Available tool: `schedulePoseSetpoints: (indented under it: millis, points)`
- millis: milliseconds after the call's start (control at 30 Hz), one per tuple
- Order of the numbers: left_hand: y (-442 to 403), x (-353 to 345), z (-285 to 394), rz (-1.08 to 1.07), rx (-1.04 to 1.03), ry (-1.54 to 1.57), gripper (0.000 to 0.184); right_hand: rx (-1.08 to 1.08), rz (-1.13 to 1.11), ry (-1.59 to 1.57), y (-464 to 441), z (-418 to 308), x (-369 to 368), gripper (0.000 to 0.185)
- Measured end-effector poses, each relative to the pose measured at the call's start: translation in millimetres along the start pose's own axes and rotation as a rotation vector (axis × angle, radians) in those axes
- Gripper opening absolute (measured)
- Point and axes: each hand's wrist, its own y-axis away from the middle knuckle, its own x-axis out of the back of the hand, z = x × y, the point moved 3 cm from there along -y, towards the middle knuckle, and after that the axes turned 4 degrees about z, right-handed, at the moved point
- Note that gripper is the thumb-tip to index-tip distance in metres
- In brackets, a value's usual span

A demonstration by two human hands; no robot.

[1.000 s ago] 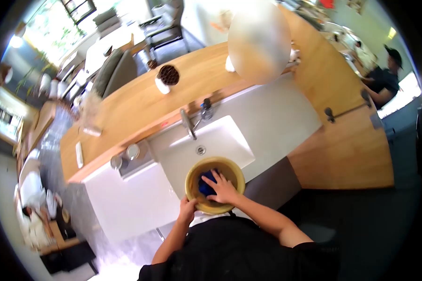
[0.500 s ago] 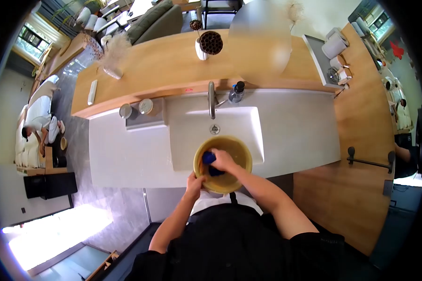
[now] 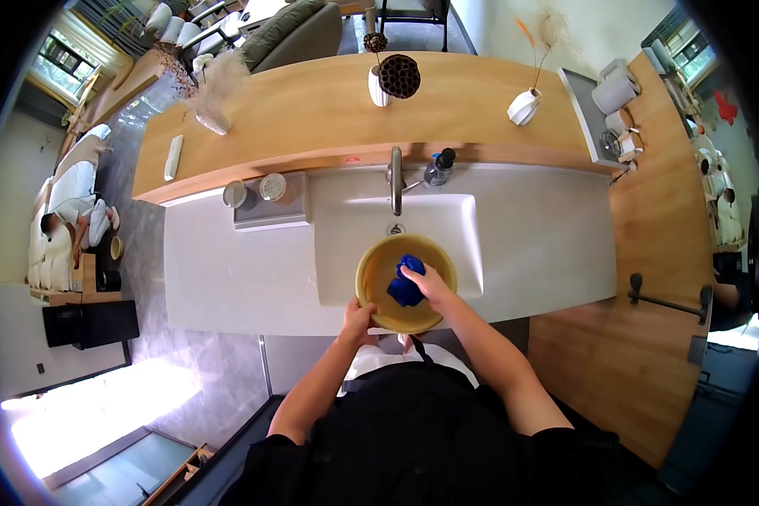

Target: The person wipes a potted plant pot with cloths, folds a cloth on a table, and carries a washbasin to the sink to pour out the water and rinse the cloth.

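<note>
Watching through the head camera, clock read from the middle of the bowl. Yellow bowl sits over the near part of the white sink; whether it rests on anything I cannot tell from here. Inside it, about the middle, a crumpled blue bundle, two lobes, one toward 12, one toward 6. Material: I can't make it out.

My left hand is at 8 o'clock, clamped on the rim, thumb lying over the edge; the other fingers are mostly hidden below. My right hand reaches in from 4 o'clock, fingers closed on the blue bundle at its 3 o'clock side. Hands well apart from each other, near one another only across the bowl's width.

Around: at 12, the drain just past the rim, partly covered, then the tap behind it. Pump bottle, dark top, just right of 12. At 10, a grey tray with two jars, set in the pale tabletop. Beyond runs a wooden ledge; white vase on it at 1. Far off, between 9 and 10, I note another person in light clothing, bent forward.
</note>
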Motion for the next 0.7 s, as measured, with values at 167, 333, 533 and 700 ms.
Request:
schedulePoseSetpoints:
  millis: [167,333,533,700]
  points:
    - [-11.1,3.1,1.3,0.043,-0.002,0.036,0.039,-0.409,-0.314,-0.657,21.3,-18.1,-8.5,0.078]
    - [-24.5,9.6,-1.5,0.057,-0.010,0.020,0.037,-0.423,-0.181,-0.749,-21.9,29.5,-6.0,0.048]
    - [-24.3,5.2,2.9,0.069,-0.017,0.034,0.038,-0.077,0.136,-0.142,-18.5,6.3,-11.1,0.034]
    - [-30.2,4.0,4.7,0.083,0.012,0.002,0.039,0.195,0.291,0.657,-23.5,-5.7,-18.8,0.046]
